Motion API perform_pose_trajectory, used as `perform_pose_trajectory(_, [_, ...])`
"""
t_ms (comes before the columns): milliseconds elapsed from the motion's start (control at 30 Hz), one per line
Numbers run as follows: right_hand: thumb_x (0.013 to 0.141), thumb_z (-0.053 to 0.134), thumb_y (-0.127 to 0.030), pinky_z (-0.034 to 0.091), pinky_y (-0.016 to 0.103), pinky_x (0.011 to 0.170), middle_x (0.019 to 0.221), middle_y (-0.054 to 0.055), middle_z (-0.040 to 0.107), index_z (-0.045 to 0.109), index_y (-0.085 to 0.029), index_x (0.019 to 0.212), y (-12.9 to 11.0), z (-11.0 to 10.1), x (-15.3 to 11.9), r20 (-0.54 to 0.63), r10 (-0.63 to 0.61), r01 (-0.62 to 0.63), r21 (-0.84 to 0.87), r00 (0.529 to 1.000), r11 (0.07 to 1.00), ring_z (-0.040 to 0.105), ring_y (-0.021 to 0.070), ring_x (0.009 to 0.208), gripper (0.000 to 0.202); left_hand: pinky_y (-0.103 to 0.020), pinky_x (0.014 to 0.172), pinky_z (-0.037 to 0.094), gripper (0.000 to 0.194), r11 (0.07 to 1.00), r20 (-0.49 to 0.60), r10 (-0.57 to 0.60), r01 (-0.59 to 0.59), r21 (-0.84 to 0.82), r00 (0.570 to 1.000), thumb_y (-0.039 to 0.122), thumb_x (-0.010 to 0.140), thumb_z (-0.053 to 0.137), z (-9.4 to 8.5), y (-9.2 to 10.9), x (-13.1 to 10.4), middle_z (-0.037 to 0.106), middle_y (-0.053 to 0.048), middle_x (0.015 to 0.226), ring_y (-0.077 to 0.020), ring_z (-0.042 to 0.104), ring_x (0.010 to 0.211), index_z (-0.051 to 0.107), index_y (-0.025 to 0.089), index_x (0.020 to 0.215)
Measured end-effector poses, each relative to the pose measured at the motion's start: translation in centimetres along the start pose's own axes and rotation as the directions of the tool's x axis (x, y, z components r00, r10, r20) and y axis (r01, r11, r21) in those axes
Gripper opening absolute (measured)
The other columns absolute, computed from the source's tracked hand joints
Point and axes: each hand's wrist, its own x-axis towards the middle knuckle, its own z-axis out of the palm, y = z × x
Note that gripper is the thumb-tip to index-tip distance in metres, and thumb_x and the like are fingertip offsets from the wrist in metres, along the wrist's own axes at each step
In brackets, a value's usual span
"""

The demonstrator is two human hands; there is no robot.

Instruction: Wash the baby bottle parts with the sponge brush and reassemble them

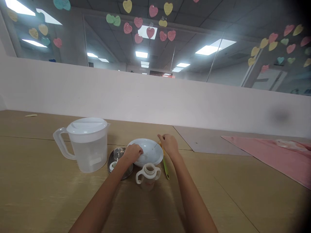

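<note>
My left hand (132,153) is over the left side of a white bowl (152,160). Its fingers are pinched together, and whatever they hold is too small to make out. Past the bowl's right rim, my right hand (169,144) is closed on a thin, wire-like stick (156,144) that points down toward the bowl. A green handle (166,169) with an orange part near its top lies beside the bowl, below my right hand. In front of the bowl stands a lidless clear baby bottle (148,176) with two white handles.
Left of the bowl, a round metal tray (128,172) holds a clear cap (118,153) and a white bottle part (112,166), partly behind my left forearm. A lidded pitcher (89,149) of clear liquid stands farther left. Pink cloth (272,152) lies at right; a white wall (145,97) rises behind.
</note>
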Motion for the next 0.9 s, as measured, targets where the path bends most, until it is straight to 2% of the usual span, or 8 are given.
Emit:
perform_pose_trajectory(167, [0.09, 0.036, -0.042, 0.032, 0.023, 0.058, 0.084, 0.012, 0.069, 0.067, -0.015, 0.078, 0.9, 2.0, 0.5, 0.131, 0.001, -0.009, 0.06, 0.991, 0.998, 0.061, 0.0169, 0.076, 0.043, -0.032, 0.08, 0.043, 0.025, 0.995, 0.026, -0.035, 0.038, -0.094, 0.999, 0.017, 0.078, 0.047, 0.5, -0.2, 0.0, 0.07, -0.009, 0.091, -0.0215, 0.062, 0.088, 0.071, 0.018, 0.084])
perform_pose_trajectory(333, [0.088, 0.037, -0.045, 0.036, 0.022, 0.058, 0.072, 0.011, 0.069, 0.066, -0.014, 0.07, 1.8, 2.5, 0.4, 0.248, 0.044, -0.063, 0.07, 0.968, 0.996, 0.063, 0.0164, 0.069, 0.046, -0.026, 0.078, 0.045, 0.026, 0.974, 0.014, 0.001, 0.002, -0.228, 1.0, 0.017, 0.078, 0.046, -0.1, -0.2, -0.1, 0.071, -0.006, 0.094, -0.0174, 0.063, 0.088, 0.07, 0.017, 0.089])
perform_pose_trajectory(500, [0.088, 0.036, -0.048, 0.039, 0.022, 0.053, 0.061, 0.012, 0.065, 0.062, -0.012, 0.063, 2.0, 1.5, 0.2, 0.342, 0.104, -0.134, 0.065, 0.934, 0.989, 0.06, 0.0147, 0.054, 0.051, -0.024, 0.077, 0.047, 0.029, 0.797, -0.1, 0.08, -0.124, -0.59, 0.992, 0.022, 0.08, 0.048, -1.6, 0.2, -0.2, 0.07, -0.008, 0.096, -0.0161, 0.063, 0.087, 0.067, 0.013, 0.1])
perform_pose_trajectory(600, [0.089, 0.027, -0.055, 0.039, 0.021, 0.045, 0.062, 0.009, 0.063, 0.06, -0.012, 0.068, 0.7, -0.6, -0.5, 0.407, -0.004, -0.103, 0.239, 0.913, 0.965, 0.054, 0.0105, 0.044, 0.058, -0.026, 0.078, 0.047, 0.03, 0.69, -0.147, 0.092, -0.169, -0.704, 0.985, 0.027, 0.079, 0.052, -2.9, 1.0, -0.5, 0.069, -0.009, 0.096, -0.0167, 0.062, 0.088, 0.065, 0.012, 0.101])
perform_pose_trajectory(667, [0.087, 0.028, -0.06, 0.037, 0.02, 0.041, 0.071, 0.006, 0.064, 0.058, -0.013, 0.083, -0.7, -2.5, -1.5, 0.388, -0.156, -0.042, 0.457, 0.908, 0.889, 0.053, 0.0091, 0.044, 0.056, -0.027, 0.081, 0.047, 0.028, 0.635, -0.188, 0.099, -0.207, -0.745, 0.977, 0.028, 0.078, 0.054, -4.1, 1.7, -0.9, 0.069, -0.009, 0.097, -0.0165, 0.061, 0.089, 0.064, 0.012, 0.099])
perform_pose_trajectory(733, [0.085, 0.037, -0.059, 0.036, 0.018, 0.04, 0.076, 0.004, 0.064, 0.058, -0.015, 0.088, -2.2, -4.5, -2.8, 0.325, -0.276, 0.054, 0.555, 0.904, 0.83, 0.053, 0.0079, 0.046, 0.048, -0.028, 0.082, 0.047, 0.026, 0.596, -0.229, 0.118, -0.253, -0.762, 0.966, 0.029, 0.077, 0.056, -5.6, 2.5, -1.6, 0.068, -0.008, 0.096, -0.0164, 0.061, 0.088, 0.063, 0.013, 0.096])
perform_pose_trajectory(833, [0.083, 0.046, -0.048, 0.034, 0.018, 0.044, 0.068, 0.001, 0.061, 0.059, -0.016, 0.08, -3.9, -7.2, -4.9, 0.17, -0.325, 0.197, 0.516, 0.93, 0.834, 0.05, 0.0074, 0.05, 0.035, -0.028, 0.081, 0.047, 0.023, 0.6, -0.246, 0.171, -0.298, -0.742, 0.954, 0.031, 0.077, 0.056, -8.1, 3.2, -3.2, 0.068, -0.006, 0.095, -0.0165, 0.061, 0.088, 0.062, 0.014, 0.093])
perform_pose_trajectory(900, [0.083, 0.046, -0.041, 0.033, 0.018, 0.048, 0.067, 0.0, 0.06, 0.059, -0.017, 0.073, -4.6, -8.5, -6.1, 0.073, -0.348, 0.276, 0.47, 0.935, 0.839, 0.049, 0.0083, 0.057, 0.029, -0.027, 0.081, 0.047, 0.025, 0.674, -0.215, 0.173, -0.275, -0.686, 0.961, 0.033, 0.076, 0.056, -9.4, 2.9, -4.3, 0.067, -0.006, 0.098, -0.0168, 0.06, 0.09, 0.062, 0.016, 0.094])
